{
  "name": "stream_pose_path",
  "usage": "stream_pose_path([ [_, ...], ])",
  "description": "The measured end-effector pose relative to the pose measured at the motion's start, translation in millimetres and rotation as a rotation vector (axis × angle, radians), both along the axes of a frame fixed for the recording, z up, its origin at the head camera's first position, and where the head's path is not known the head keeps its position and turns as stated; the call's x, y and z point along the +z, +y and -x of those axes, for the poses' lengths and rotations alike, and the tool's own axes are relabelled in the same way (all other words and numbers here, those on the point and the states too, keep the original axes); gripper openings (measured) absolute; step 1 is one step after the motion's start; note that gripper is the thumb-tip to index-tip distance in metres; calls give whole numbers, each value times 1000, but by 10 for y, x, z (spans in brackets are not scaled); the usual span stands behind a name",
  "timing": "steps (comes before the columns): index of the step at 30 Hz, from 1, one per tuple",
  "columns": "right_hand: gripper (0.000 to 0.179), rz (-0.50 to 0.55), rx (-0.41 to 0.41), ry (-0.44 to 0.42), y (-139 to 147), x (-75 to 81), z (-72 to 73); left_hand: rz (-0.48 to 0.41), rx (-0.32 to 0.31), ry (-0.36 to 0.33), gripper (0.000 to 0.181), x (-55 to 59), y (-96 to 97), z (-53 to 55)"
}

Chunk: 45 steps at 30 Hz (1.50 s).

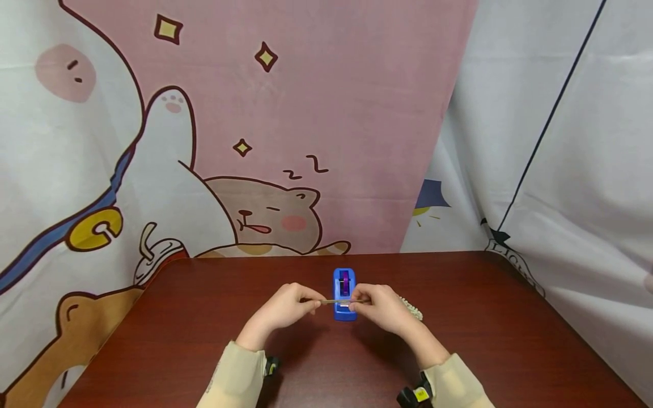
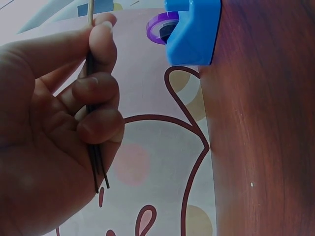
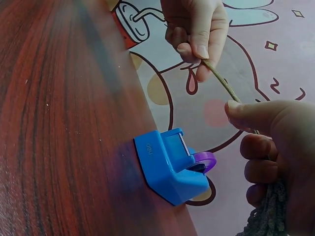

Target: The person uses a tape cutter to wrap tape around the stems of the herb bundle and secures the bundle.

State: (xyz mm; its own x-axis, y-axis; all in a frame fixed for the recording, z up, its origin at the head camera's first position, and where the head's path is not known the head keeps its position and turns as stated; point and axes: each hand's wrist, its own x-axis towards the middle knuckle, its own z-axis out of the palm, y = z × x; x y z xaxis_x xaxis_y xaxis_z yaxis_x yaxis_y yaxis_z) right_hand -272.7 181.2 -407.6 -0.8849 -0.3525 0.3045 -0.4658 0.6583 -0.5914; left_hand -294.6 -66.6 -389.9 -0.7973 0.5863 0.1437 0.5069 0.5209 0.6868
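Note:
Between the two hands runs a thin tan stem (image 3: 224,83), level above the table. My left hand (image 1: 288,309) pinches one end of it with thumb and fingertips; in the left wrist view, several thin dark wire-like ends (image 2: 96,162) pass under its curled fingers. My right hand (image 1: 385,309) grips the other end, where a fuzzy, pale greenish bundle (image 3: 269,211) hangs out below its fingers; the bundle's exact kind cannot be told. Just beneath the stem stands a blue tape dispenser (image 1: 344,311) with a purple tape roll (image 1: 345,280). Neither hand touches the dispenser.
The dark reddish-brown table (image 1: 204,317) spreads around both hands. At its far edge hangs a pink and white cartoon cloth (image 1: 367,141), and a white cloth (image 1: 571,170) drapes along the right side.

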Motion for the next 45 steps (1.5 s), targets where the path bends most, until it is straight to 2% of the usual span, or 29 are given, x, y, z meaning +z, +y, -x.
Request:
stream_pose_path([
  [8,10,22,19,-17,6,9,13,4,13,3,14,-5,-8,5],
  [17,8,-1,12,-19,3,17,2,7,25,4,13,-27,-16,18],
  [21,2,15,24,-12,7,18,4,13,28,12,13,-36,-11,18],
  [27,16,32,34,-6,16,20,6,11,35,9,13,-31,-6,11],
  [33,13,26,43,12,28,3,4,17,37,30,14,-26,1,3],
  [45,11,36,40,6,35,-10,9,31,59,22,13,-33,25,10],
])
